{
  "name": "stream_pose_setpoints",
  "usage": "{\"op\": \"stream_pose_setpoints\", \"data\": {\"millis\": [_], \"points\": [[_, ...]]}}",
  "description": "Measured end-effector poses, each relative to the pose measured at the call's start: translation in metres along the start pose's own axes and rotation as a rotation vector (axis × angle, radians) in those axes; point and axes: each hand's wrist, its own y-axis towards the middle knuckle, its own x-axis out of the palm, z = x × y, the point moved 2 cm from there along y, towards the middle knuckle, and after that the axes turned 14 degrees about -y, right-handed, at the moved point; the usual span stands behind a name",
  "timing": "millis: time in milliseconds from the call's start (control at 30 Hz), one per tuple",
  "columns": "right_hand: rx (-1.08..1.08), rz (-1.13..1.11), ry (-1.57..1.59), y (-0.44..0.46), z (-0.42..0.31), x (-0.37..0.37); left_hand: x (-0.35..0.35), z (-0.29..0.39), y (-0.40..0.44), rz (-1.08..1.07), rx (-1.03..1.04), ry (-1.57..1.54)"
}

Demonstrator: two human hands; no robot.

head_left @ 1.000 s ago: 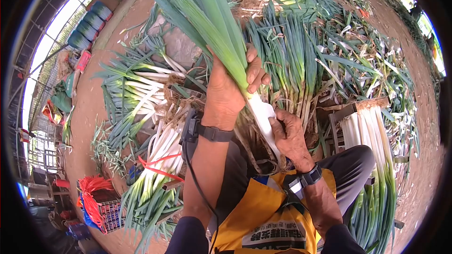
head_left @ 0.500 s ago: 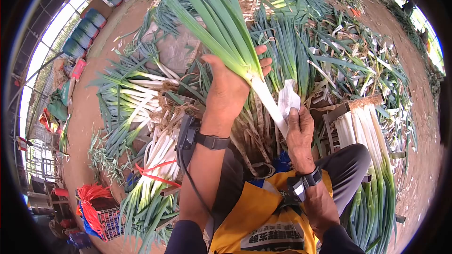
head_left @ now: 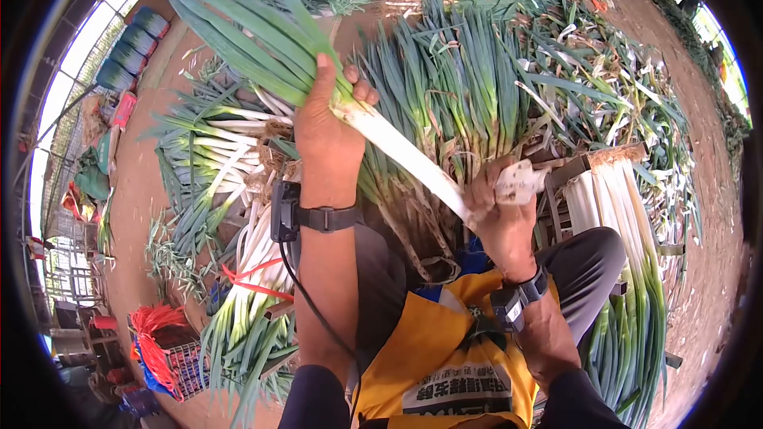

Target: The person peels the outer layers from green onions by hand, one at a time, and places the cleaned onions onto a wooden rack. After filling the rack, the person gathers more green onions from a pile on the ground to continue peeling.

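My left hand (head_left: 328, 125) is closed around the neck of a large green onion (head_left: 407, 157), just where the white shank turns into green leaves. The leaves fan out to the upper left, while the shank slants down to the right. Near its lower end, my right hand (head_left: 502, 226) is closed on a pale piece of peeled skin (head_left: 520, 183) that sticks out past the fingers. The root tip is hidden by that hand. Unpeeled green onions (head_left: 461, 103) with dry, dirty outer layers stand upright just beyond my hands.
Peeled green onions (head_left: 230, 151) lie at the left, above a bundle with a red tie (head_left: 258, 286). A rack holding white-stemmed green onions (head_left: 616, 206) is by my right knee. Stripped leaves (head_left: 628, 103) cover the right ground. A crate with red ties (head_left: 171, 357) sits lower left.
My left hand and the green onion have shifted left, and the onion leans further left. My right hand has turned and moved slightly, carrying the peeled skin to the right, off the shank.
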Motion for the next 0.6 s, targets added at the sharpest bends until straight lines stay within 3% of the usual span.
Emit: {"op": "stream_pose_setpoints", "data": {"millis": [100,200,400,467,500,600], "points": [[-0.195,-0.153,-0.682,-0.024,-0.004,-0.009,-0.005,0.013,0.002,-0.013,-0.005,-0.030],[-0.224,-0.234,-0.916,-0.039,-0.004,-0.009,0.002,0.007,-0.003,-0.002,0.027,0.081],[-0.317,-0.393,-1.037,-0.039,-0.032,0.026,0.008,0.013,-0.004,-0.009,0.081,0.114],[-0.235,-0.338,-1.225,-0.059,0.033,-0.006,0.006,0.027,-0.002,-0.057,0.125,0.169],[-0.018,-0.441,-1.270,-0.080,0.067,-0.035,0.010,0.025,-0.004,-0.043,0.172,0.229],[0.043,-0.370,-1.233,-0.085,0.076,-0.042,0.016,0.032,-0.003,-0.108,0.229,0.264]]}}
